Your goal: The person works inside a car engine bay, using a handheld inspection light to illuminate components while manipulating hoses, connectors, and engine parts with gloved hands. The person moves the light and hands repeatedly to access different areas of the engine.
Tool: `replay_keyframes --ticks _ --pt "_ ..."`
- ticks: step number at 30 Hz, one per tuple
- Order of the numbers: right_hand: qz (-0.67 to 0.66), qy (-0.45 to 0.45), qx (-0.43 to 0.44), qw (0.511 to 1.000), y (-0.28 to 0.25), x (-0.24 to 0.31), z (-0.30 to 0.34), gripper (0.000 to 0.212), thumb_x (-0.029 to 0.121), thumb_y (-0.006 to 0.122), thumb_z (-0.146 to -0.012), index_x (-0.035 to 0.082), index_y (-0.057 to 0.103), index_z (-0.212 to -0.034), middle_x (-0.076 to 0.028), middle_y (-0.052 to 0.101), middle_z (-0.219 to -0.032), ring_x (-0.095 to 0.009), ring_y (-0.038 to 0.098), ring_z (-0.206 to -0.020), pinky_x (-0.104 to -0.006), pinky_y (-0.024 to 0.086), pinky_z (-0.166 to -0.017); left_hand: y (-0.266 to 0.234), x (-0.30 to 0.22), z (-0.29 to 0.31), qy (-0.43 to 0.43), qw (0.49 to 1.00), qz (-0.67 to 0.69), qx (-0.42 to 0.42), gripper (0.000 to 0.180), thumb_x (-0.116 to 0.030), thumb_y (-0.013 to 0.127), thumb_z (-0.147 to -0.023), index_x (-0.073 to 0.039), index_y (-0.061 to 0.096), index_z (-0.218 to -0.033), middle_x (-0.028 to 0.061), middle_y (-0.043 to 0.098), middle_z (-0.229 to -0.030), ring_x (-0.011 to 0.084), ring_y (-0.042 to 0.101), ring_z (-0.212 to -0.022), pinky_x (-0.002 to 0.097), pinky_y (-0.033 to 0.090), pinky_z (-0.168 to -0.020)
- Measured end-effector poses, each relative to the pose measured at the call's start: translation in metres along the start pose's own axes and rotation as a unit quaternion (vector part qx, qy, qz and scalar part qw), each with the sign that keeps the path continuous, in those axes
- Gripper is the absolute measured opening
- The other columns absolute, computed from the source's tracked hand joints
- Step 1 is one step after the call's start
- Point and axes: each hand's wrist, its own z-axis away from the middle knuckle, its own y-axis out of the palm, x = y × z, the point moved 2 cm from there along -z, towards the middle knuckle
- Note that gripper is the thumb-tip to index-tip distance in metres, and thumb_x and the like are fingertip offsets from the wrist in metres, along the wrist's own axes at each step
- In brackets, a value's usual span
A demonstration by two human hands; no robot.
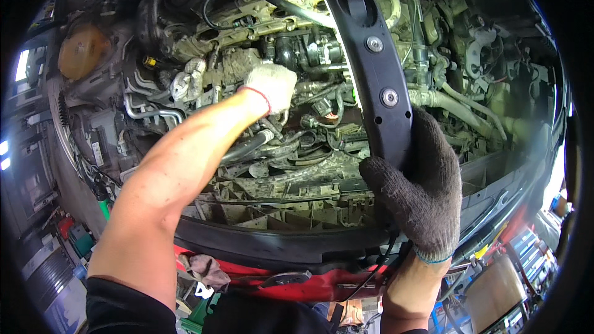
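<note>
My right hand, in a dark grey knit glove, is wrapped round the lower end of a long black work light. The light stands slantwise over the engine bay, its lit edge facing left and a thin cable hanging below. Into the middle of the engine reaches my left hand, in a white knit glove with a red cuff. Its fingers are curled downward among hoses and fittings; whatever they hold is hidden beneath the glove. Close to it are a black round housing and a connector.
An orange-brown reservoir sits at the far left. A thick hose runs on the right. Along the near side lies the black front crossbeam, above a red panel with a rag on it.
</note>
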Motion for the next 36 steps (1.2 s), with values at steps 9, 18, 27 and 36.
replay_keyframes --ticks 9,18,27,36 --pt "-0.073 -0.026 -0.025 0.997 0.006 -0.006 0.004 0.068 0.010 0.084 -0.075 -0.004 0.057 -0.136 -0.006 0.066 -0.111 -0.014 0.059 -0.097 -0.0308 0.051 -0.087 -0.007 0.026 -0.020 0.099 0.986 -0.116 -0.062 0.025 -0.018 0.071 -0.085 -0.009 0.071 -0.109 0.0167 0.072 -0.096 0.0356 0.073 -0.092 0.0480 0.059 -0.079" --pt "-0.038 -0.015 -0.033 0.999 0.008 -0.003 0.003 0.068 0.009 0.082 -0.076 -0.005 0.057 -0.138 -0.006 0.067 -0.110 -0.014 0.061 -0.094 -0.0299 0.052 -0.085 -0.008 0.038 -0.012 0.038 0.985 0.003 -0.169 0.039 -0.045 0.067 -0.096 -0.011 0.065 -0.114 0.0163 0.072 -0.082 0.0366 0.072 -0.076 0.0480 0.057 -0.067" --pt "-0.031 -0.003 -0.009 0.999 0.004 -0.002 0.001 0.073 0.008 0.085 -0.075 -0.005 0.055 -0.140 -0.007 0.066 -0.115 -0.015 0.060 -0.101 -0.0319 0.051 -0.091 0.018 0.037 0.005 -0.053 0.965 0.246 -0.070 0.039 -0.032 0.056 -0.101 -0.003 0.056 -0.127 0.0273 0.070 -0.099 0.0445 0.069 -0.098 0.0526 0.052 -0.087" --pt "-0.023 0.006 -0.007 1.000 0.004 -0.001 0.001 0.072 0.006 0.083 -0.075 -0.004 0.054 -0.140 -0.007 0.065 -0.113 -0.015 0.060 -0.100 -0.0328 0.052 -0.089 0.022 0.039 -0.004 -0.019 0.990 0.136 -0.037 0.039 -0.032 0.052 -0.102 0.003 0.059 -0.118 0.0279 0.070 -0.107 0.0450 0.068 -0.105 0.0529 0.051 -0.093"
